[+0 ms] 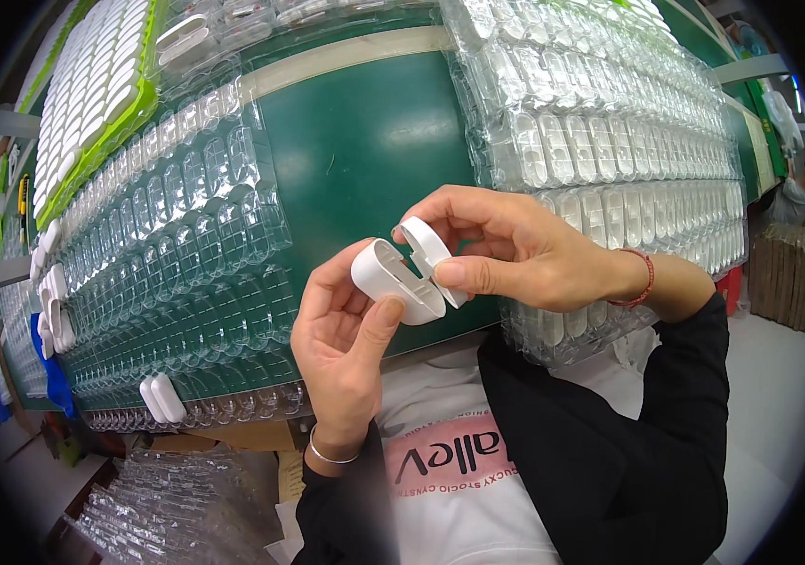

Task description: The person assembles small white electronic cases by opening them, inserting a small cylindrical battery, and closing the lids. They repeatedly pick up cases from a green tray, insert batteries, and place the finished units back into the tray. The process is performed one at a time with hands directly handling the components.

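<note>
My left hand [341, 339] is closed around the white, rounded bottom shell [379, 273] of what looks like an earbud case, its open side turned to the right. Between thumb and fingers, my right hand [525, 250] grips the smaller white lid [424, 243], tilted with its hollow side facing the shell. The two parts lie close together above the green table; whether they touch at the lower end I cannot tell. Inner edges and slots show in both.
Clear plastic trays [177, 217] of empty pockets cover the left side. On the right are stacked trays [610, 151] holding white case parts. A green-edged tray [96, 104] of white pieces stands far left. Loose white cases [163, 399] lie near the front edge of the green table [365, 141].
</note>
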The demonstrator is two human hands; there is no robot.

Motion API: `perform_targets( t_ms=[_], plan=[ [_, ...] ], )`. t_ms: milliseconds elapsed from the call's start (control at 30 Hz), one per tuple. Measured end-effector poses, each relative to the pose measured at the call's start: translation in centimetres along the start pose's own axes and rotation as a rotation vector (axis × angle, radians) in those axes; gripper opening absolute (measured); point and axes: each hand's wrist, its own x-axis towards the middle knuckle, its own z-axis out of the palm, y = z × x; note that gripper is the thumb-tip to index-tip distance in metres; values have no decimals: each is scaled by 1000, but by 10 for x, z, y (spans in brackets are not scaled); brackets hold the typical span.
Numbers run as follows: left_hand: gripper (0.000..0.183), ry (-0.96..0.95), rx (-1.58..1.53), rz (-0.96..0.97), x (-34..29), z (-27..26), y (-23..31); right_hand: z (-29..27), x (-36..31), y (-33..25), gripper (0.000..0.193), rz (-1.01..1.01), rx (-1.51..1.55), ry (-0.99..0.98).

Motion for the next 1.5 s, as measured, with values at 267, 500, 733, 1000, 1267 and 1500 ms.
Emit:
perform_targets(
  t_ms=[267, 500, 733, 1000, 1267, 1500],
  plan=[
    [44, 13, 82, 51, 3, 5, -3, 5, 1, 1, 31, -76, -240, 131],
    [42, 24, 122, 129, 6, 12, -8, 8, 2, 4, 30, -157, -306, 198],
    [43, 35, 81, 97, 9, 9, -8, 5, 1, -5, 36, 19, -204, 109],
    [43, 50, 62, 159, 8, 16, -16, 11, 0, 4, 33, -159, -435, 231],
    [47, 0, -4, -47, 15, 19, 7, 12, 1, 2, 26, -80, -83, 274],
    [47, -1, 7, -37, 13, 15, 3, 5, 1, 1, 31, 7, -81, 171]
  ],
)
